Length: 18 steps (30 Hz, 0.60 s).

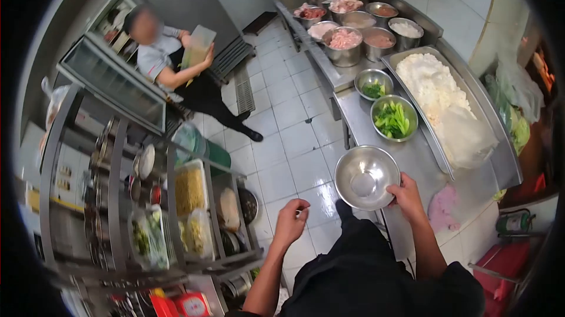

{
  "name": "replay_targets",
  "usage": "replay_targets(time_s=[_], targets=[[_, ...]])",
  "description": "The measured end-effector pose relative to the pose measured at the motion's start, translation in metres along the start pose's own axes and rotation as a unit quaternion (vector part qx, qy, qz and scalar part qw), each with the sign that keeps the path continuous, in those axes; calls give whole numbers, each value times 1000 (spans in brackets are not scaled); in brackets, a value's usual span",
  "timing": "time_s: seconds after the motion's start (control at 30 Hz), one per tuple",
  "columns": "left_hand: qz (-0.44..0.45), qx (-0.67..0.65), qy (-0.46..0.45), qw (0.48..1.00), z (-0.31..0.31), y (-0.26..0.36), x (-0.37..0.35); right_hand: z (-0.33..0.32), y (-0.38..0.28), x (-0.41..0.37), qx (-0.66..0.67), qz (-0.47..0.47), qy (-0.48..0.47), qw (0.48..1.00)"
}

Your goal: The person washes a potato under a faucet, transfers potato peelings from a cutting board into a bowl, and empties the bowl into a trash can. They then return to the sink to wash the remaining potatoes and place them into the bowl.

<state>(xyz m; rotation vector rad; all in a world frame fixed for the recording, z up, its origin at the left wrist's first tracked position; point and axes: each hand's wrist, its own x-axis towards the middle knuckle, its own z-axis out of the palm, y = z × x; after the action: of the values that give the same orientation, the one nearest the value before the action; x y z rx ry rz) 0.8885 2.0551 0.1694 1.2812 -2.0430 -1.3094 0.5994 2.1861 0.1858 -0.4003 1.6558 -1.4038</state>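
Note:
My right hand [406,198] grips the rim of a metal mixing bowl [366,177] on its right side. Nothing shows inside the bowl, which is held by the edge of the steel counter. Over the floor to the left, my left hand [292,221] hangs in the air with loosely curled fingers, thumb a little apart, and nothing visible in it. Just beyond the held bowl stand a metal bowl of cut green vegetables [393,119] and a smaller bowl of chopped greens [374,88]. Beside them lies a long metal tray [445,171] of white rice or noodles, partly under plastic.
Metal pots of meat [344,45] crowd the counter's far end. A pink cloth [444,208] lies on the near counter. To my left a metal shelf rack [120,193] holds food containers. A co-worker [170,64] carries a clear container by an open fridge.

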Motion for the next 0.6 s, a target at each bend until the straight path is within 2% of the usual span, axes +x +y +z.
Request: replay_targets(time_s=[0.07, 0.1, 0.2, 0.3, 0.33, 0.37, 0.4, 0.47, 0.6], targets=[[13, 36, -50, 998, -5, 10, 51, 17, -4, 33, 28, -2, 11, 1000], [35, 42, -60, 997, -8, 4, 74, 28, -8, 52, 42, 0, 13, 999], [21, 40, -67, 997, -34, 12, 124, 62, -34, 123, 27, -14, -1, 1000], [-1, -1, -17, 1000, -72, 16, 160, 106, -82, 193, -94, -60, -19, 994], [-21, -10, -9, 1000, -84, 13, 168, 117, -92, 218, -89, -86, -33, 992], [-18, -58, 7, 998, -93, 2, 181, 126, -106, 237, -129, -112, -16, 985], [-36, -42, 17, 998, -105, 0, 196, 136, -124, 252, -171, -115, -12, 978], [-64, -108, 15, 992, -123, -6, 227, 150, -155, 274, -172, -95, -8, 980], [-36, -65, -52, 996, -141, -13, 308, 160, -162, 299, -151, -79, 54, 984]])
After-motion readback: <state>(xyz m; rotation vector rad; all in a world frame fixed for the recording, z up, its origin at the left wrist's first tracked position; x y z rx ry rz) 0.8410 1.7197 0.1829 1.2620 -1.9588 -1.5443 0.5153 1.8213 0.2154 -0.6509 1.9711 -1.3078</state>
